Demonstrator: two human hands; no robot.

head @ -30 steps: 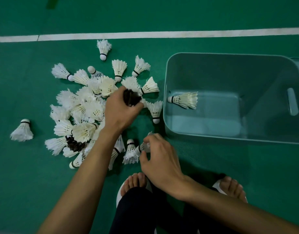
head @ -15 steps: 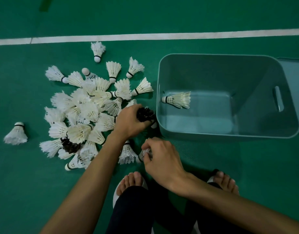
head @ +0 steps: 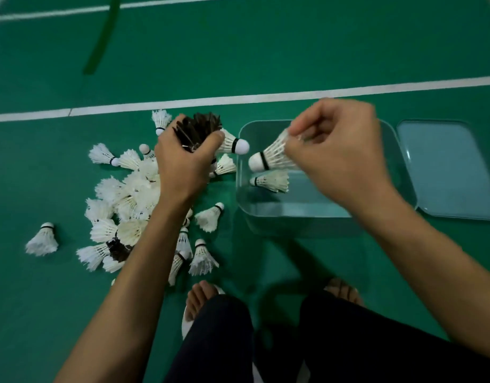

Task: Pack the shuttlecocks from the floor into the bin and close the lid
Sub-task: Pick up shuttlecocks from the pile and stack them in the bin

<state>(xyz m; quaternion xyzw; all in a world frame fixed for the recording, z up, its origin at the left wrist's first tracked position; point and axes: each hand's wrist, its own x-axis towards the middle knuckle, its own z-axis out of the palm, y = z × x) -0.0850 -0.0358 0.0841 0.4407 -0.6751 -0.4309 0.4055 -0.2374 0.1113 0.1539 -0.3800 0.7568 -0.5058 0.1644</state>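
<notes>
Lifted off the floor, our left hand (head: 183, 165) grips dark-feathered and white shuttlecocks (head: 200, 126) while our right hand (head: 342, 161) pinches a white, black-banded shuttlecock (head: 271, 158) over the bin (head: 293, 223).

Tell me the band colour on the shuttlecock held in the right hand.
Black, a thin ring on the white feather shuttlecock; head view.

Aloft: left hand (head: 183, 164), right hand (head: 338, 153) (both gripping)

Floor (head: 293, 45): green court surface, dimly lit. White line (head: 293, 94) crosses mid-frame, left to right. Second white line (head: 58, 13), upper left. Slanted brighter green stripe (head: 101, 37), upper left.
</notes>
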